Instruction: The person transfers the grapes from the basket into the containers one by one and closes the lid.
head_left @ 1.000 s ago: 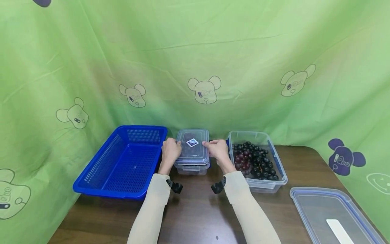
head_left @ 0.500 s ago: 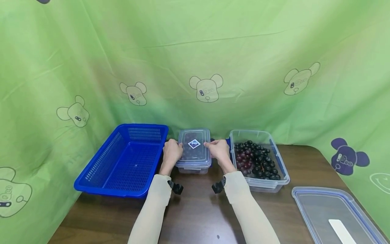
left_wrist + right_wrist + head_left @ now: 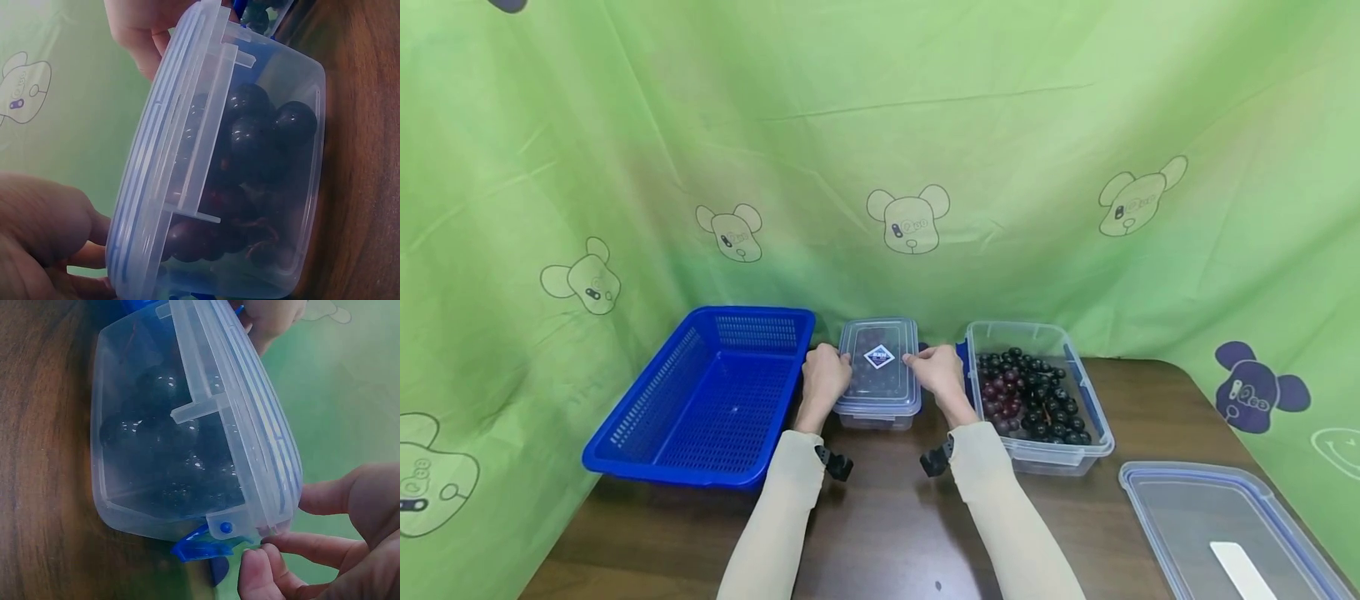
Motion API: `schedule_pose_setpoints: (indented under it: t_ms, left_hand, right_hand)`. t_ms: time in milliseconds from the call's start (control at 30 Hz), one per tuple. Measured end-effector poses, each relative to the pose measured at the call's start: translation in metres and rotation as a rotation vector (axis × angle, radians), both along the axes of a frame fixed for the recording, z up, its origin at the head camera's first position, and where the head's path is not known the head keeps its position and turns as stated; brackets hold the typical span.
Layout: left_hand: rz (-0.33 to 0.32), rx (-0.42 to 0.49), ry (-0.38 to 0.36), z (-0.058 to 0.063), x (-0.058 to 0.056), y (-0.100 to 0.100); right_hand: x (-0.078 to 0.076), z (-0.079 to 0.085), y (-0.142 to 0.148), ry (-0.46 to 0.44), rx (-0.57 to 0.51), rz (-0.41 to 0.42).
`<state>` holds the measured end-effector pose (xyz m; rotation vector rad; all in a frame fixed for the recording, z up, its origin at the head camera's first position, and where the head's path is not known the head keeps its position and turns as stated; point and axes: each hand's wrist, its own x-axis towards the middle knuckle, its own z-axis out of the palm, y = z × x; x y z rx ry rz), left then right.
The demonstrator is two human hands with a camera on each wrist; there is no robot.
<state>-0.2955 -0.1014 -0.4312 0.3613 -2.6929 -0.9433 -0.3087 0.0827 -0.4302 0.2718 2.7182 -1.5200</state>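
Note:
A small clear plastic food container [image 3: 876, 421] with dark grapes [image 3: 250, 134] inside stands on the table between the hands. Its clear lid [image 3: 880, 383], with a blue-and-white diamond sticker [image 3: 878, 357], lies over the rim. My left hand [image 3: 826, 377] holds the lid's left edge, its fingers bent at the rim in the left wrist view. On the opposite side, my right hand [image 3: 938, 372] pinches the lid's edge, thumb [image 3: 328, 497] against the rim and fingertips just under it. Beside those fingertips hangs a blue side clip [image 3: 203, 544], swung away from the lid.
To the left stands a blue perforated basket [image 3: 700, 477]. A larger uncovered clear container [image 3: 1052, 457], holding black and reddish grapes [image 3: 1037, 400], is at the right. Its large lid-like clear cover [image 3: 1195, 508] lies at the front right. A green curtain [image 3: 910, 125] hangs behind the brown table [image 3: 880, 517].
The small container's lid, slightly raised with a gap at the front a second ago, has come down onto the rim. Both hands have kept their hold on its sides.

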Motion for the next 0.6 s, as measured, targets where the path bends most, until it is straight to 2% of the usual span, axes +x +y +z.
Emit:
schedule_pose_setpoints:
  t_ms: [433, 600]
  left_hand:
    - [0.012, -0.004, 0.019, -0.004, -0.001, 0.002]
    - [0.014, 0.004, 0.002, -0.006, -0.002, 0.002]
  right_hand:
    - [-0.003, -0.011, 0.001, -0.026, -0.061, -0.023]
    - [-0.001, -0.012, 0.002, -0.026, -0.091, -0.019]
